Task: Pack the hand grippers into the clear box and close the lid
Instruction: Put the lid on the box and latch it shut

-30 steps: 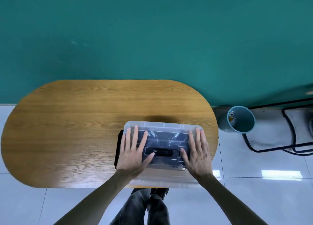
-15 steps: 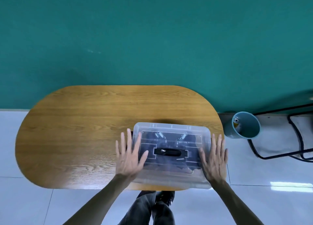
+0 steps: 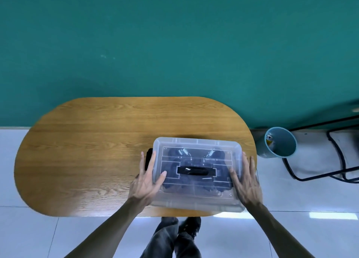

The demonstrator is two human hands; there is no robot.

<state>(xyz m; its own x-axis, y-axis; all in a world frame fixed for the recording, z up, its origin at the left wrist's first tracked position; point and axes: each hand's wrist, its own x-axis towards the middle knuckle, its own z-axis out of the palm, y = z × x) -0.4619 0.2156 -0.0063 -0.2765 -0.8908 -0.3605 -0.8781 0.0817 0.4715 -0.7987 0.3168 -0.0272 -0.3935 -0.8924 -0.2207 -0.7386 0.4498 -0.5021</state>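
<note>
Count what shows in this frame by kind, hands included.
Hands: 2, left hand and right hand
Clear box: 1
Table: 1
Teal bin: 1
Hand grippers: inside the box, number unclear through the lid
Total: 5, not counting the grippers

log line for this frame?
lid: on clear box | hand grippers: inside | left hand: left side | right hand: right side | latches: unclear

Bare forearms (no sleeves showing), dark grey jeans [image 3: 167, 238], black shoes [image 3: 191, 227]
</note>
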